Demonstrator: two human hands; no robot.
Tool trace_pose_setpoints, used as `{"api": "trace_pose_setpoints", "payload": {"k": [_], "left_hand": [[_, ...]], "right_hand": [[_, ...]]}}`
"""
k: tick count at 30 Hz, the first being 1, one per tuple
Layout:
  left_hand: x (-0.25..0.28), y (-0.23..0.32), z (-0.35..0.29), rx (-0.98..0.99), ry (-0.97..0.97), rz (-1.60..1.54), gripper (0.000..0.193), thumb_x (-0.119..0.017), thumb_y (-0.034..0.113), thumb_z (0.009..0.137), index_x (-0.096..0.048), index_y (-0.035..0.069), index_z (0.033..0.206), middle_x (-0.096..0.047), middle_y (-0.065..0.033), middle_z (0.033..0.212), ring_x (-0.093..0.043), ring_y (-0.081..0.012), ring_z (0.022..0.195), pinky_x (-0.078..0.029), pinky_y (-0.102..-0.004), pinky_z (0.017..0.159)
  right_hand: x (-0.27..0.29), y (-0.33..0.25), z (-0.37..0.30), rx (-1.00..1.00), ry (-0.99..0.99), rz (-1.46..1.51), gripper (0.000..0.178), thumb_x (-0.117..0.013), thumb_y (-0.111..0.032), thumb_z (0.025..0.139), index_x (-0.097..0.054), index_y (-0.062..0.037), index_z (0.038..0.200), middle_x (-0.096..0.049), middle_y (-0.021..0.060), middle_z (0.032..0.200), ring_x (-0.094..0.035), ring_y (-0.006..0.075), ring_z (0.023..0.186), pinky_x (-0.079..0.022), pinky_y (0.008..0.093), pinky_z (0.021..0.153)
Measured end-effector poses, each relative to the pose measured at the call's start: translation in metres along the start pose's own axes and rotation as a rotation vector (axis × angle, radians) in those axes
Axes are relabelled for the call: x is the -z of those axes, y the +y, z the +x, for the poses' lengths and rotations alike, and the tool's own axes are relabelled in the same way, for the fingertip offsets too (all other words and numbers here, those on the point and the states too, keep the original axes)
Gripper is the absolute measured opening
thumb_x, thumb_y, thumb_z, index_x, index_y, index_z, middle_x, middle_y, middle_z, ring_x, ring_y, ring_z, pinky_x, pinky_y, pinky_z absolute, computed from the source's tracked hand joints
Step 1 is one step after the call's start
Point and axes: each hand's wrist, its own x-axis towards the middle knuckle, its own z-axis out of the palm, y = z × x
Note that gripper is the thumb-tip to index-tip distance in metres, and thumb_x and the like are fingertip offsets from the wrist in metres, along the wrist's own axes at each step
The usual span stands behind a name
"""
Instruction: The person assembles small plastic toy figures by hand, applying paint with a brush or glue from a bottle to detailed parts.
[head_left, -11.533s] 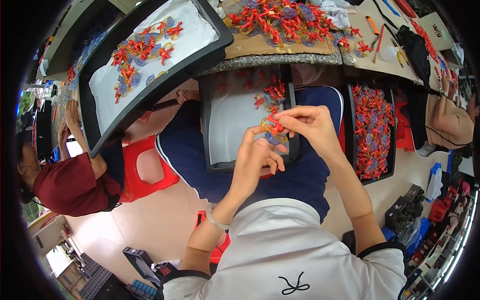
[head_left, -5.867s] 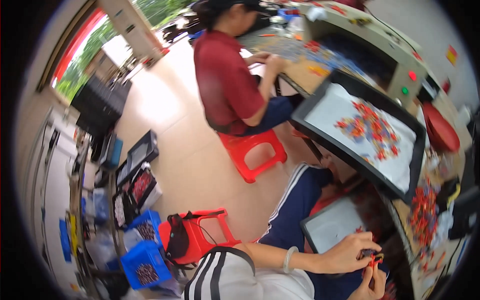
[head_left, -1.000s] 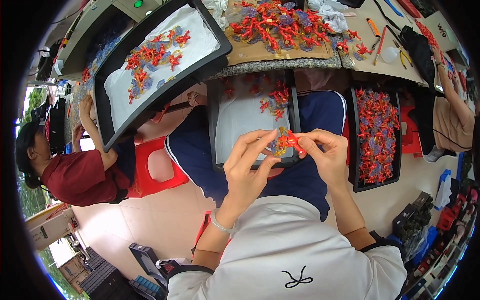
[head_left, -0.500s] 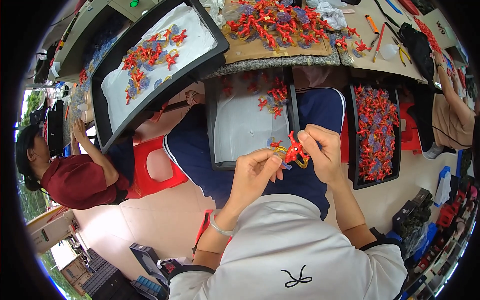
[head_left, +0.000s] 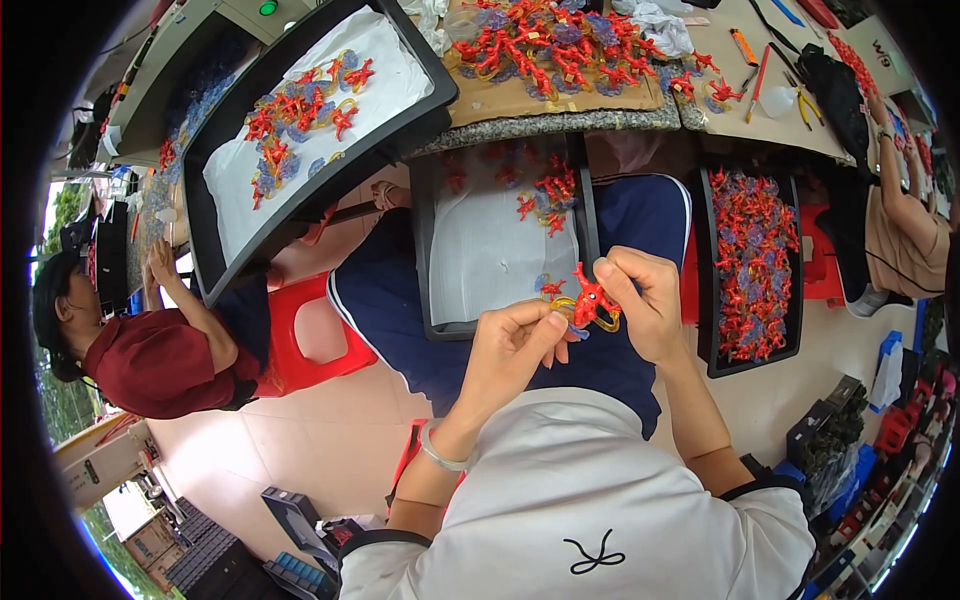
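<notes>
Between my two hands, above the lap, is a red toy figure (head_left: 586, 303) with yellow translucent loops and a bluish clear piece at its base. My left hand (head_left: 515, 350) pinches it from the left by its lower end. My right hand (head_left: 645, 300) grips its right side with thumb and fingers closed. Just beyond lies a black tray (head_left: 424, 250) lined with white sheet, across my knees. Several similar red, blue and yellow figures (head_left: 553, 195) rest at its right side, and one figure (head_left: 548, 287) sits near its front edge.
A larger tilted black tray (head_left: 215, 275) of figures stands at left. Many figures (head_left: 560, 50) heap on the workbench, beside pliers (head_left: 805, 108) and a cutter (head_left: 744, 48). A full black tray (head_left: 708, 330) sits at right. Co-workers sit on both sides, one in a maroon shirt (head_left: 150, 360).
The red figure has turned slightly in my fingers, and my hands have shifted only a little. The left co-worker's hands have moved slightly.
</notes>
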Motion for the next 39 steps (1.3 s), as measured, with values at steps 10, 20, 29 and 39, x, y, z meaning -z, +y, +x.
{"api": "trace_pose_setpoints", "payload": {"k": [10, 20, 29, 39], "left_hand": [[0.008, 0.009, 0.002, 0.187, -0.178, -0.13, 0.024, -0.053, 0.017, 0.096, -0.063, -0.004, 0.1, -0.067, -0.009, 0.079, -0.058, -0.0078, 0.06, -0.045, -0.0206, 0.054], [0.099, 0.119, 0.067, -0.36, 0.397, 0.259, 0.031, -0.056, 0.022, 0.097, -0.065, -0.007, 0.103, -0.069, -0.0094, 0.085, -0.058, -0.0068, 0.062, -0.044, -0.0205, 0.054], [0.093, -0.032, 0.073, -0.118, 0.327, 0.589, 0.028, -0.06, 0.017, 0.092, -0.066, -0.002, 0.112, -0.07, -0.0083, 0.077, -0.059, -0.0074, 0.058, -0.045, -0.022, 0.053], [0.078, -0.22, 0.079, -0.092, -0.017, 1.12, 0.035, -0.075, 0.015, 0.076, -0.066, -0.003, 0.105, -0.066, -0.0228, 0.096, -0.066, -0.0348, 0.08, -0.052, -0.0426, 0.074]], "right_hand": [[-0.002, -0.002, -0.004, -0.033, -0.006, 0.062, 0.03, -0.051, -0.009, 0.094, -0.051, 0.003, 0.066, -0.045, 0.0053, 0.061, -0.037, 0.0097, 0.053, -0.029, 0.0259, 0.049], [0.01, 0.011, 0.002, -0.17, 0.134, 0.072, 0.035, -0.054, -0.017, 0.097, -0.055, -0.0003, 0.066, -0.045, -0.0041, 0.058, -0.036, 0.0025, 0.053, -0.026, 0.021, 0.048], [0.04, 0.051, -0.002, -0.308, 0.221, -0.237, 0.032, -0.059, -0.016, 0.093, -0.06, 0.0026, 0.067, -0.052, 0.0069, 0.054, -0.044, 0.0086, 0.048, -0.032, 0.0275, 0.047], [0.189, 0.088, 0.107, -0.037, 0.895, -0.954, 0.014, -0.056, -0.013, 0.087, -0.065, -0.0026, 0.092, -0.067, 0.0204, 0.083, -0.065, 0.0411, 0.08, -0.051, 0.0476, 0.071]]}}
